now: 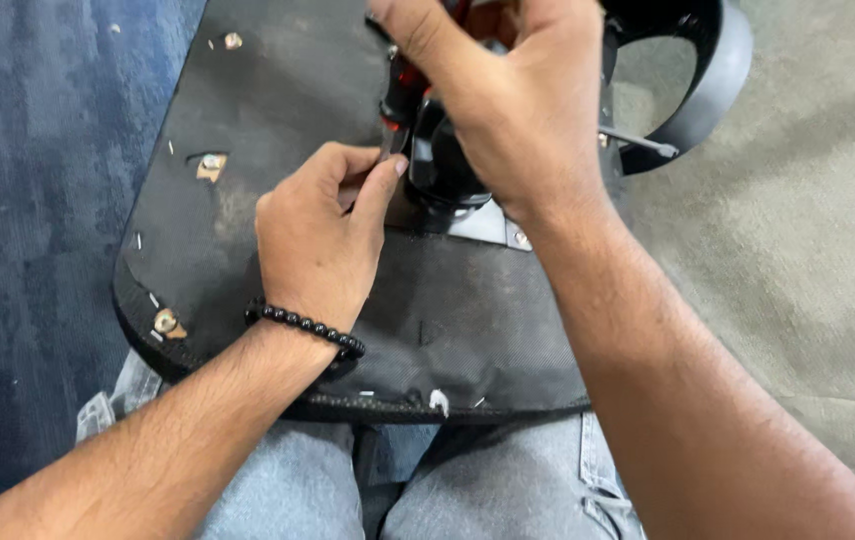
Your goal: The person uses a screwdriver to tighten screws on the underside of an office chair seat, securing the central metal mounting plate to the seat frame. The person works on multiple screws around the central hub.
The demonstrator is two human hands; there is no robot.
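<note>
A black seat base (248,200) lies upside down on the person's lap, over blue carpet (38,200) on the left. The left hand (323,235) rests on the base with thumb and finger pressed together on a thin metal bit by the black post (443,165) in the middle. The right hand (503,90) is curled tight around a red and black tool (400,90) above the post, and a black armrest (703,70) curves at the far right.

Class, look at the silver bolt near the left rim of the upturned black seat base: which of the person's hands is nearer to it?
Left. The left hand lies just right of the bolt; the right hand is farther right, over the centre mount.
</note>
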